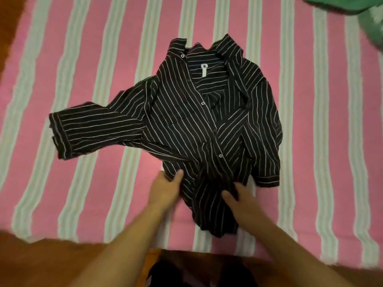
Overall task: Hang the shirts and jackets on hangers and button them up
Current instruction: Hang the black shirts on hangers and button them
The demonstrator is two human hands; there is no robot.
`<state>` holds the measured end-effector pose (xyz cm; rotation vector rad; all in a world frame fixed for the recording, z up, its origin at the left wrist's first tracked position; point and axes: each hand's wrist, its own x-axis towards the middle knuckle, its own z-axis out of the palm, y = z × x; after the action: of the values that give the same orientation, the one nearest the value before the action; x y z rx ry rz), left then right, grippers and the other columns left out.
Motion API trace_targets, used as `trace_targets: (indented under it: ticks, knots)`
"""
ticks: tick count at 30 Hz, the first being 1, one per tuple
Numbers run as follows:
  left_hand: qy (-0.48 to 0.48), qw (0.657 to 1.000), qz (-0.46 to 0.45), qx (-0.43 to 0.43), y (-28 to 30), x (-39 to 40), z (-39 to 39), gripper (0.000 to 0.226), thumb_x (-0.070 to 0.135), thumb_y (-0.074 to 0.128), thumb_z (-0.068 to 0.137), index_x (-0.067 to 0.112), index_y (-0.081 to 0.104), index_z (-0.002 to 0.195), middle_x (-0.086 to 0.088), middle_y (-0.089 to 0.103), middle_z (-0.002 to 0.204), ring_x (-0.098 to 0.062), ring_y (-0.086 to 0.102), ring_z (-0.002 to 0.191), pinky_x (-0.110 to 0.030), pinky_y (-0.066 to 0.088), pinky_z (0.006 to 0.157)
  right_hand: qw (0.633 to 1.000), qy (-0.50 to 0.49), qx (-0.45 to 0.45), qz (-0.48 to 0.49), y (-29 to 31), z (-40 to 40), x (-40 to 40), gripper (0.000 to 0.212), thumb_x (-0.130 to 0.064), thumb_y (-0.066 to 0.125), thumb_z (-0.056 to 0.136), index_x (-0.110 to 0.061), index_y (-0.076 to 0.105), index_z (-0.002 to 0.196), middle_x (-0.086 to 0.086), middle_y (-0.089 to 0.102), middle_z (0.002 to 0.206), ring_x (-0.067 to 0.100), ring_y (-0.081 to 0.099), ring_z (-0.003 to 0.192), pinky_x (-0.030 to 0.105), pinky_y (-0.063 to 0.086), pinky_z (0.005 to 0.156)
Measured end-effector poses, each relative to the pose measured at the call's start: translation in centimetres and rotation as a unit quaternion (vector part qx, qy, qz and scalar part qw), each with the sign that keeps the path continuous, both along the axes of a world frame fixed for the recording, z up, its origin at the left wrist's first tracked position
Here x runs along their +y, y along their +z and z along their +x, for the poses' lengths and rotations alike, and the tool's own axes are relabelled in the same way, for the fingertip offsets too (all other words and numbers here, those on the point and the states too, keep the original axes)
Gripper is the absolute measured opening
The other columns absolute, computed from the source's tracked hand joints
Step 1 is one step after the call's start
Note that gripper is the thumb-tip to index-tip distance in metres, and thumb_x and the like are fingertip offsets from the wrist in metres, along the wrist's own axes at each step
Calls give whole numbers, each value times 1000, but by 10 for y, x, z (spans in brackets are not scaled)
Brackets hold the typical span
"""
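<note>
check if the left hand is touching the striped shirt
Touching. The head view shows the left hand gripping the bottom hem of the striped shirt, its thumb lying on top of the dark cloth with no gap.

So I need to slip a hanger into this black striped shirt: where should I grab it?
Probably at the collar, which lies open at the far end of the shirt. Pinch each shoulder beside it from above, one hand per side. The hem, where the left hand and right hand are now, is bunched.
</note>
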<state>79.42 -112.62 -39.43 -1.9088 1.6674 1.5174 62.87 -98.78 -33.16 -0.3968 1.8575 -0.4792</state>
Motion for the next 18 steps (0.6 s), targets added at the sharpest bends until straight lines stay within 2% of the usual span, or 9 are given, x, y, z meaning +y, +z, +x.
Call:
trace_targets:
  ticks: [2,3,5,7,9,11,13,15,18]
  knots:
    - [-23,999,-35,-30,-12,22,-17,48,50,58,97,7,59,118,-13,60,114,-35,64,100,-35,46,80,993,120,-5,13,0,-16,4,24,-38,45,105,-30,64,93,-15,63,92,-6,58,81,11,43,71]
    - [-13,998,-45,-51,-17,24,-16,41,39,54,102,2,59,118,-19,58,115,-39,62,104,-36,42,78,990,133,42,9,-2,-28,6,30,-35,47,105,-24,68,85,-12,65,85,-5,58,72,15,44,67]
    - [90,993,-63,-49,-12,19,0,30,23,47,106,-3,58,117,-24,62,113,-41,61,105,-38,41,79,971,65,228,1,-11,-62,11,20,-21,56,101,-10,73,103,-1,68,96,9,60,79,26,43,74]
    - [181,977,-94,-69,1,6,37,25,18,45,107,-2,57,116,-22,63,107,-37,59,101,-41,42,81,937,-62,342,40,-23,-96,16,40,-20,64,95,-3,58,131,17,57,126,30,59,105,35,45,89]
    - [199,965,-127,-113,11,-12,90,20,22,52,104,2,57,108,-21,64,100,-40,60,95,-44,44,79,944,-124,291,94,-37,-111,17,69,-35,75,86,-6,44,140,22,46,135,40,53,119,45,44,101]
    - [142,963,-138,-183,20,-25,131,16,25,61,100,10,56,102,-22,65,101,-42,60,93,-48,47,80,960,-86,248,103,-55,-109,12,79,-45,78,77,-12,41,139,20,54,128,41,57,115,47,48,97]
    - [93,956,-155,-230,25,-33,143,20,26,62,98,13,56,111,-26,60,116,-48,59,99,-55,50,87,967,-42,239,76,-64,-99,9,67,-26,71,86,-15,39,144,17,59,122,39,58,111,41,47,89]
    - [39,957,-212,-192,31,-32,120,29,25,62,97,6,54,119,-27,52,120,-48,55,105,-56,46,91,963,-10,260,71,-63,-104,11,45,-9,57,93,-11,46,137,12,60,105,36,58,95,36,40,77]
    - [-83,970,-208,-98,36,-4,56,39,43,61,97,10,52,116,-7,49,112,-28,55,95,-44,48,81,927,0,358,111,-42,-151,29,26,-9,55,90,-6,55,115,20,62,96,38,57,82,41,45,72]
